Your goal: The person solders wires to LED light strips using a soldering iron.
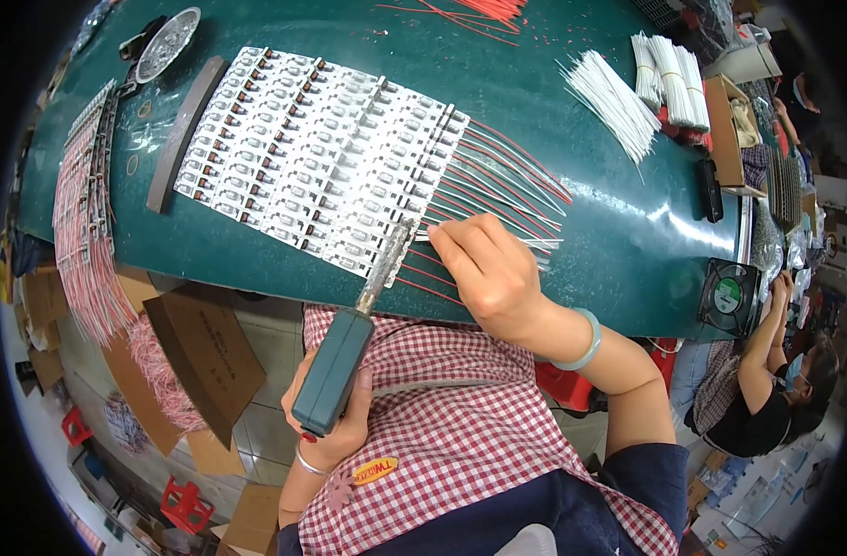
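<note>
1. Green desk [572, 185] filled the head view, bearing a white panel of small circuit boards [321, 157] laid in slanted rows.
2. Red and white wires [507, 181] fanned out from the panel's right edge across the desk.
3. At the near edge, the left hand [335, 422] had its grip closed around the dark green handle of a soldering iron [349, 343], whose metal tip reached up to the panel's near edge.
4. Beside that tip, the right hand [488, 269] lay over the wire ends, fingers pinched together on a white wire just beside the panel.
5. A bundle of white wires [618, 102] lay well apart at the far right, near a small black fan [727, 295].
6. Another person [766, 380] sat to the right.
</note>
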A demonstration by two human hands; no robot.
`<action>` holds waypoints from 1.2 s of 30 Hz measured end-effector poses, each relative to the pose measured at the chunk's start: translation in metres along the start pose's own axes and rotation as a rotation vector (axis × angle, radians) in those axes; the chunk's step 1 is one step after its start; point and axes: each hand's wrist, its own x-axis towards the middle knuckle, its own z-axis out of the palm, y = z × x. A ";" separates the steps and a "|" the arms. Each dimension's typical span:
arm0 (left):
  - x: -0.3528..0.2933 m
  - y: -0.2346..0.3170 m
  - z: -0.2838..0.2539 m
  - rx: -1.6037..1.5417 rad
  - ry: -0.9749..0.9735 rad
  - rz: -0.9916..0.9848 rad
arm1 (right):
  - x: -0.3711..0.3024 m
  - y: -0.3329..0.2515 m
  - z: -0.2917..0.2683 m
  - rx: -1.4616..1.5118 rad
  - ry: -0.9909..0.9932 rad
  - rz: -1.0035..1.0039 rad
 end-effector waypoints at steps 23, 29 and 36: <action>-0.011 -0.002 -0.003 -0.022 0.018 -0.036 | -0.002 -0.004 0.002 -0.019 -0.047 -0.002; -0.009 -0.002 -0.005 -0.013 0.035 0.074 | -0.003 -0.002 0.004 -0.034 -0.019 -0.038; -0.012 -0.004 -0.005 -0.006 0.037 0.111 | -0.006 -0.015 0.003 0.005 0.009 -0.019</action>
